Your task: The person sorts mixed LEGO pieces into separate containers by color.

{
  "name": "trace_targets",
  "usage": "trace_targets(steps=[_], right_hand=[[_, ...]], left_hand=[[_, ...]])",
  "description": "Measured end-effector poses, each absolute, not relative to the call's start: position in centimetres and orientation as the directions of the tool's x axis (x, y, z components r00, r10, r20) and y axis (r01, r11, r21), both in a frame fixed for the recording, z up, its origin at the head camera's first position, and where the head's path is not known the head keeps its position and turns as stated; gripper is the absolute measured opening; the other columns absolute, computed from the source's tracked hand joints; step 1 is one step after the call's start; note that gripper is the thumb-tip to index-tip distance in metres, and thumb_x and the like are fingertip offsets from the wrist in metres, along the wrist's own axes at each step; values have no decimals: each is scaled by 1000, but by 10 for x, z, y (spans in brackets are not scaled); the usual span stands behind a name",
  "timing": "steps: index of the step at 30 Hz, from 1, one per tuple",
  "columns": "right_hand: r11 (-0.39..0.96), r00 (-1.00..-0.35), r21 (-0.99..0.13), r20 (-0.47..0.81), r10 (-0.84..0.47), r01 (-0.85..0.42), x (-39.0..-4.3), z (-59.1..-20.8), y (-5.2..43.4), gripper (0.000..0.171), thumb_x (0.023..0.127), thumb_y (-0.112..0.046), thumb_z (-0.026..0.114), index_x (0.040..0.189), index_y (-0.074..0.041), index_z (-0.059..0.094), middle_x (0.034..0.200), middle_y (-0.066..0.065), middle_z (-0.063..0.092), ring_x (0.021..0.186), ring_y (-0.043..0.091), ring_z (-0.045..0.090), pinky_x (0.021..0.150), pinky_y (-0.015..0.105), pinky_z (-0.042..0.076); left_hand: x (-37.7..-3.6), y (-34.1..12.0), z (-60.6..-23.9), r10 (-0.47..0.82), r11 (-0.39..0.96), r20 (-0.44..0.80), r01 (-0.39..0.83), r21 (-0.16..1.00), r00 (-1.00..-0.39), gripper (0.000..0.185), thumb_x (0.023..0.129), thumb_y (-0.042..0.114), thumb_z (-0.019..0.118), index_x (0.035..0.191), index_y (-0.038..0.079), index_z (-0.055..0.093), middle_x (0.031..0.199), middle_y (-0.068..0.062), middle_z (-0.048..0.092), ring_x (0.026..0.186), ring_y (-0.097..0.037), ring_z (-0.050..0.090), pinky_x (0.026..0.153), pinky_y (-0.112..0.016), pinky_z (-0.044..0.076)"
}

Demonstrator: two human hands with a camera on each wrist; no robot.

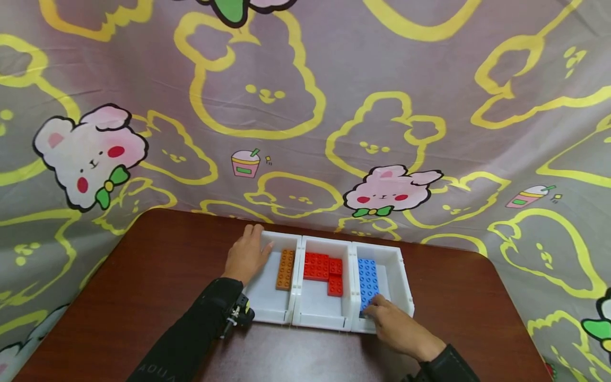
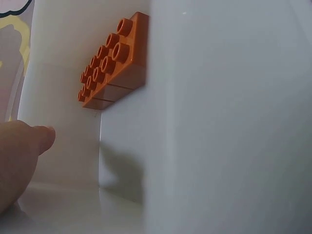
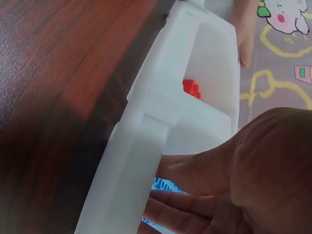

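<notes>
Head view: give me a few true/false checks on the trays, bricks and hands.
1. Three white trays sit side by side on the brown table. True.
2. The orange bricks lie in the middle tray. False: they are in the left one; the red bricks fill the middle.
3. The right hand reaches into the tray with the blue bricks, fingers on them. True.
4. The left hand holds an orange brick. False: it rests on the left tray's far corner, apart from the bricks.
5. The blue bricks lie on the bare table. False: they are in the right tray.
</notes>
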State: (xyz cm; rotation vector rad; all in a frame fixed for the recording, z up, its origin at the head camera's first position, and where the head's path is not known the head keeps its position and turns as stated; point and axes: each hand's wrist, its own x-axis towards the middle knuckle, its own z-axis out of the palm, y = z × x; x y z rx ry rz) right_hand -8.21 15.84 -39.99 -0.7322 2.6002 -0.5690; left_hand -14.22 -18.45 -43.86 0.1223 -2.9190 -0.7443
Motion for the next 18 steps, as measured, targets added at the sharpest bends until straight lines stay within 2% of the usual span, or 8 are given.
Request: trace_targets(steps=[3, 6, 8, 11, 13, 16, 18], right_hand=[[801, -833, -485, -227, -504, -352, -86, -396, 157, 26, 92, 12, 56, 104, 2, 77, 104, 9, 68, 100, 25, 66, 85, 48, 57], [822, -890, -467, -142, -434, -326, -96, -388, 157, 19, 93, 9, 61, 103, 3, 76, 99, 11, 70, 91, 21, 66, 79, 44, 58], [844, -927, -437, -60, -371, -309, -106, -383, 158, 17, 97, 2, 64, 110, 4, 74, 103, 15, 70, 91, 23, 67, 79, 44, 59], [871, -955, -392, 108, -275, -295, -130, -388, 163, 30, 99, -6, 66, 126, 6, 66, 117, 24, 64, 104, 36, 64, 91, 54, 55], [884, -962, -385, 164, -216, -265, -146, -402, 169, 44, 102, -12, 65, 140, 7, 55, 131, 31, 55, 120, 48, 55, 99, 64, 46], [890, -984, -421, 109, -142, -175, -163, -424, 179, 62, 106, -21, 60, 156, 4, 33, 147, 37, 37, 131, 58, 42, 105, 72, 38], [893, -992, -434, 47, -113, -122, -170, -432, 183, 68, 108, -26, 57, 161, 1, 23, 152, 39, 28, 135, 60, 38, 108, 74, 36]], left_hand=[[-143, -186, -437, -104, 878, 104, -42, 477, -989, 50, 100, 27, 71, 136, -1, 51, 129, -24, 55, 90, -41, 67, 78, -55, 56], [-143, -187, -436, -95, 880, 107, -34, 474, -990, 49, 100, 26, 71, 136, -2, 51, 128, -24, 55, 87, -39, 67, 76, -54, 56], [-143, -187, -436, -93, 881, 111, -30, 471, -989, 49, 100, 26, 71, 135, -2, 51, 127, -24, 55, 87, -39, 67, 76, -53, 57], [-143, -188, -437, -100, 883, 122, -31, 468, -988, 49, 100, 27, 72, 134, -2, 52, 127, -24, 56, 88, -39, 67, 77, -53, 57], [-142, -189, -439, -105, 884, 129, -33, 466, -986, 49, 100, 27, 72, 134, -2, 52, 126, -24, 56, 87, -39, 67, 76, -54, 57], [-142, -187, -441, -105, 884, 124, -36, 467, -987, 49, 100, 26, 72, 134, -2, 52, 127, -23, 56, 85, -39, 67, 74, -53, 57], [-144, -186, -441, -102, 884, 126, -32, 467, -987, 49, 100, 27, 71, 135, -1, 52, 128, -23, 56, 86, -38, 67, 74, -53, 57]])
